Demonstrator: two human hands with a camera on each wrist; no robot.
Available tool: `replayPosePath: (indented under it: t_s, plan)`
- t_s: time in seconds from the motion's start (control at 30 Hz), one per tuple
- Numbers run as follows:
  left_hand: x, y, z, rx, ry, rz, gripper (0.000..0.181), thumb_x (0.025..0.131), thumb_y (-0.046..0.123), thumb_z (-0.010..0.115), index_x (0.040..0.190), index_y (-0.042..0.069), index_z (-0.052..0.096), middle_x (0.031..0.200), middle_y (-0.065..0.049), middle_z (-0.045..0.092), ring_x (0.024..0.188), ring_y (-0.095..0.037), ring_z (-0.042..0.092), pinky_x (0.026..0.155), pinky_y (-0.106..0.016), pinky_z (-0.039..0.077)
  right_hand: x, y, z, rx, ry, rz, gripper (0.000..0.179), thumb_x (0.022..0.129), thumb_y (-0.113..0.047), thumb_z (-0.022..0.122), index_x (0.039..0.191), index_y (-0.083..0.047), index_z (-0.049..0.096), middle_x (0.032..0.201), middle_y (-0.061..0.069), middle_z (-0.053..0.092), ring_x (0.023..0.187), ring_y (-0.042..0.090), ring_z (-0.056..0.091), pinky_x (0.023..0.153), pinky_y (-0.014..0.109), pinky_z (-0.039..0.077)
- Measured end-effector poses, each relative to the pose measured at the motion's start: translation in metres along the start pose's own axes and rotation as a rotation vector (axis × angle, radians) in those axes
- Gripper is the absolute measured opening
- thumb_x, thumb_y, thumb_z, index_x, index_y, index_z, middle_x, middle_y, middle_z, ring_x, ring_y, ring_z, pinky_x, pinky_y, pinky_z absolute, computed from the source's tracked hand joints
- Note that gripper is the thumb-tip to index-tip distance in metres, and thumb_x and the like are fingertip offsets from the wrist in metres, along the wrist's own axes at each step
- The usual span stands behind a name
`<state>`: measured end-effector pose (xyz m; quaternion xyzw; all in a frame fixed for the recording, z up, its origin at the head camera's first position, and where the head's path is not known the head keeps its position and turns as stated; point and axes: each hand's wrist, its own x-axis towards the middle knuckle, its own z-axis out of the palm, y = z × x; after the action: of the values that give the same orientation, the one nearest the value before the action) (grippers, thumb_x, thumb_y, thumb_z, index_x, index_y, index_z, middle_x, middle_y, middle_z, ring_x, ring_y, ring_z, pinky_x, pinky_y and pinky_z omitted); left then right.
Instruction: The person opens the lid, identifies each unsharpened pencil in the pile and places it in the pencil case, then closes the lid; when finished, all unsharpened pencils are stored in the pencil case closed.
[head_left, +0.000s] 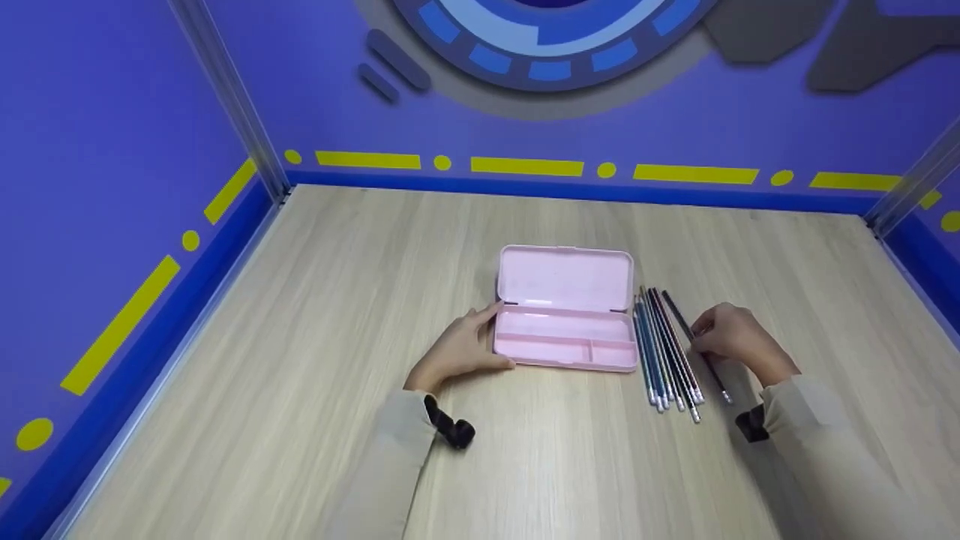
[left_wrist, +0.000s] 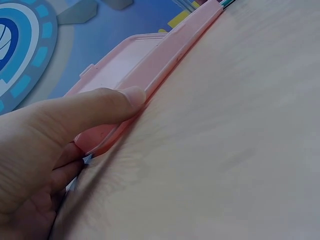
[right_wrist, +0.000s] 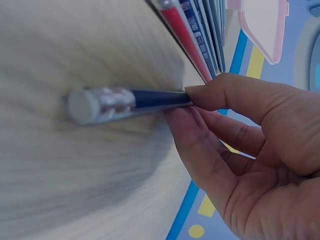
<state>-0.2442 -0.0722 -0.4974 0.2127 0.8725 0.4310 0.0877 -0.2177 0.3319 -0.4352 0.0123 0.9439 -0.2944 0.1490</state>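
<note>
A pink pencil case (head_left: 566, 321) lies on the table with its lid (head_left: 566, 277) raised behind it and its compartments bare. My left hand (head_left: 463, 346) grips the case at its left front corner; in the left wrist view the thumb (left_wrist: 132, 97) presses the front wall while the other fingers reach round the side. Between thumb and fingertips, my right hand (head_left: 733, 339) pinches a dark pencil (head_left: 716, 377). Its white eraser end (right_wrist: 85, 106) points toward the right wrist camera. A bundle of several pencils (head_left: 664, 349) lies between the case and this hand.
The wooden table (head_left: 360, 300) meets a blue printed wall (head_left: 525, 135) at the back and another wall (head_left: 97, 187) on the left. Metal posts (head_left: 232, 97) stand at the back corners. Dark straps (head_left: 450, 431) hang at both cuffs.
</note>
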Motion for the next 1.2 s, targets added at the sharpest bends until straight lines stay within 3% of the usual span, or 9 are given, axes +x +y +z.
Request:
replayPosePath:
  t_s: [0.17, 0.37, 0.67, 0.97, 1.2]
  plan:
    - [0.0, 0.0, 0.001, 0.005, 0.0, 0.001, 0.104, 0.062, 0.036, 0.089, 0.15, 0.02, 0.036, 0.151, -0.015, 0.039, 0.141, -0.042, 0.029, 0.118, -0.048, 0.025, -0.002, 0.003, -0.004, 0.044, -0.006, 0.005, 0.035, 0.079, -0.007, 0.066, 0.104, 0.017, 0.062, 0.095, 0.025, 0.066, 0.069, 0.012, 0.064, 0.061, 0.029, 0.057]
    - [0.001, 0.0, 0.0, 0.014, 0.001, -0.011, 0.104, 0.061, 0.038, 0.088, 0.15, 0.023, 0.035, 0.149, -0.021, 0.039, 0.139, -0.038, 0.034, 0.116, -0.046, 0.029, -0.002, 0.002, -0.011, 0.089, -0.008, 0.001, 0.036, 0.081, -0.007, 0.066, 0.107, 0.017, 0.061, 0.089, 0.017, 0.069, 0.068, 0.012, 0.066, 0.064, 0.031, 0.06]
    - [0.002, -0.003, 0.0, 0.005, -0.003, 0.02, 0.103, 0.062, 0.038, 0.088, 0.149, 0.018, 0.036, 0.15, -0.012, 0.041, 0.14, -0.039, 0.032, 0.116, -0.047, 0.028, -0.002, -0.008, -0.022, 0.134, -0.003, -0.046, 0.038, 0.086, -0.006, 0.061, 0.117, 0.016, 0.058, 0.097, 0.02, 0.068, 0.074, 0.014, 0.068, 0.07, 0.035, 0.06]
    - [0.002, -0.003, 0.001, -0.017, 0.001, -0.001, 0.104, 0.061, 0.037, 0.088, 0.15, 0.022, 0.036, 0.151, -0.015, 0.038, 0.14, -0.033, 0.033, 0.116, -0.045, 0.028, 0.0, -0.029, -0.019, 0.088, 0.007, -0.091, 0.034, 0.087, -0.004, 0.063, 0.117, 0.011, 0.061, 0.102, 0.025, 0.067, 0.08, 0.019, 0.067, 0.072, 0.038, 0.06]
    - [0.001, -0.003, 0.001, -0.015, 0.0, -0.001, 0.104, 0.062, 0.037, 0.089, 0.15, 0.02, 0.036, 0.15, -0.023, 0.036, 0.14, -0.037, 0.033, 0.116, -0.047, 0.028, 0.004, -0.046, -0.017, 0.041, 0.02, -0.142, 0.029, 0.087, -0.003, 0.062, 0.115, 0.006, 0.066, 0.103, 0.023, 0.068, 0.081, 0.02, 0.064, 0.074, 0.038, 0.06]
